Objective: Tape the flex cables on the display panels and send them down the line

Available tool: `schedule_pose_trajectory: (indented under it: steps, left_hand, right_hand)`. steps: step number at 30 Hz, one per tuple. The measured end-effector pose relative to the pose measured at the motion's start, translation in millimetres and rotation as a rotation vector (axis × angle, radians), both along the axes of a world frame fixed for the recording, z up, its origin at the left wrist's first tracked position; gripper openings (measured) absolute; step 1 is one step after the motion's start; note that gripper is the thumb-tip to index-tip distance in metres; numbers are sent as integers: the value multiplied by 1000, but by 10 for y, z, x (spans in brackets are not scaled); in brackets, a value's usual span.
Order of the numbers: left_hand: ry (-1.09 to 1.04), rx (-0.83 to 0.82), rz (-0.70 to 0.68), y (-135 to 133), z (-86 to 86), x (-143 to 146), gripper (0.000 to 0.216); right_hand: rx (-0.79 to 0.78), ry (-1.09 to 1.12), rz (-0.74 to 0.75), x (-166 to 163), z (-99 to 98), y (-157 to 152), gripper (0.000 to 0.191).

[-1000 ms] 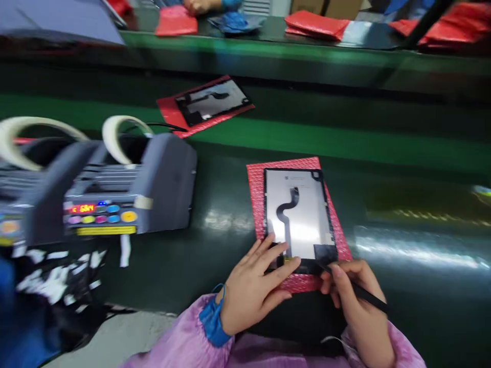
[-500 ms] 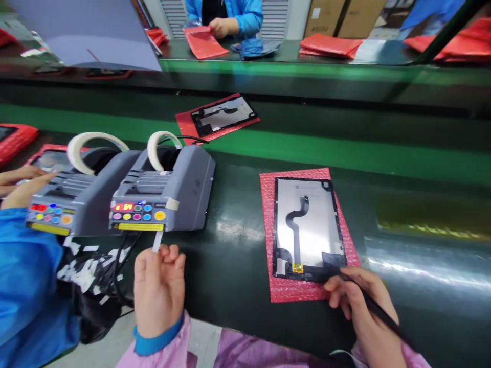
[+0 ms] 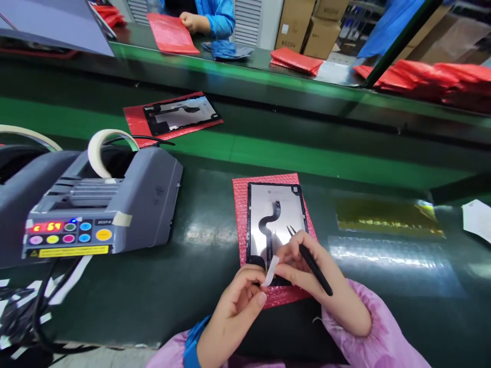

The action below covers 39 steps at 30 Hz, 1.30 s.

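I have the left hand [image 3: 232, 309] and right hand [image 3: 324, 258] pinching a white strip [image 3: 271, 271] between them, its long side slanting over the near end of the flat screen [image 3: 287, 214].

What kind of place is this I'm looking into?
Probably an electronics assembly or packing line. A flat panel with a ribbon cable lies on red bubble wrap, a tape dispenser with a lit readout stands left of it, and cardboard cartons are stacked beyond.
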<state>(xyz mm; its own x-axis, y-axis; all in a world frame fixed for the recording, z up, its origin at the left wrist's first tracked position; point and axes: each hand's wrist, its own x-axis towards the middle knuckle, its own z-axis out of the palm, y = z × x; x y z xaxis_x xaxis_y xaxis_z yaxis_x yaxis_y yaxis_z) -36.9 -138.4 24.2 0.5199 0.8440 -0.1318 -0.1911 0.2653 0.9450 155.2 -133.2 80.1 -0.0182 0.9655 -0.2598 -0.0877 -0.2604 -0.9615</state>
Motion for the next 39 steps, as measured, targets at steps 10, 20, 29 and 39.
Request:
schedule_pose_trajectory:
  steps: [10,20,29,39]
  left_hand:
    - [68,29,12,81,-8,-36,34]
    - [722,987,-102,534,185,-216,34]
    - [941,1258,-296,677,19,-121,38]
    - [921,1314,-229,675,-64,-122,34]
  right_hand:
    - [47,-56,-60,71,35,280,50]
    - [123,-272,-16,68,-592,540,46]
    - [152,-371,-56,57,-670,566,39]
    - [133,-447,-82,28,-591,586,35]
